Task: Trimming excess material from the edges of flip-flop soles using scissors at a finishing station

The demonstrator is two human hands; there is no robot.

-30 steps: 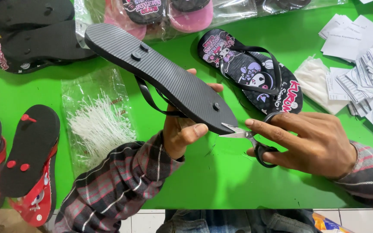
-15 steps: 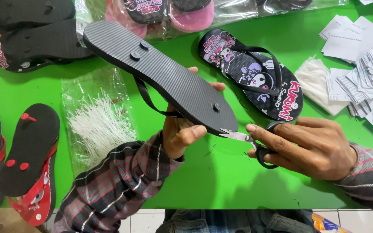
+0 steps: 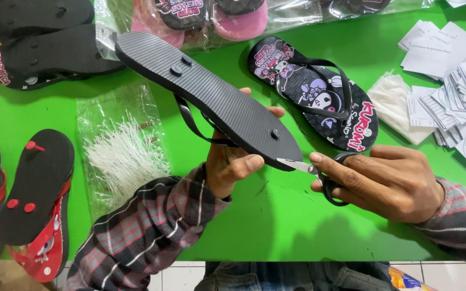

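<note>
Bright green desk (image 3: 308, 231) filling the view, pale tiled floor below its near edge

Left hand (image 3: 232, 161) raised over the middle of the desk, grip closed on a black flip-flop (image 3: 211, 97) held sole-up and slanting from upper left to lower right, thumb pressed on the ribbed sole near the toe end, fingers curled round the far edge, strap hanging underneath

Right hand (image 3: 389, 180) just beside it, grip closed through the dark loops of small scissors (image 3: 311, 170), blades narrow and touching the toe rim of the held flip-flop

Printed black flip-flop (image 3: 319, 97) with cartoon figures and pink lettering lying strap-up just behind the hands

Clear plastic bag (image 3: 122, 151) of white plastic tag pins lying flat left of the left forearm

Stack of black flip-flops (image 3: 44, 48) at the upper left; red-and-black pair (image 3: 25, 205) sole-up at the lower left edge

Clear packages (image 3: 217, 21) holding pink and black flip-flops along the far edge

White rectangular paper labels (image 3: 459, 70) scattered and fanned at the upper right, some with small dark print; folded white cloth (image 3: 395, 105) touching them on the left
</note>
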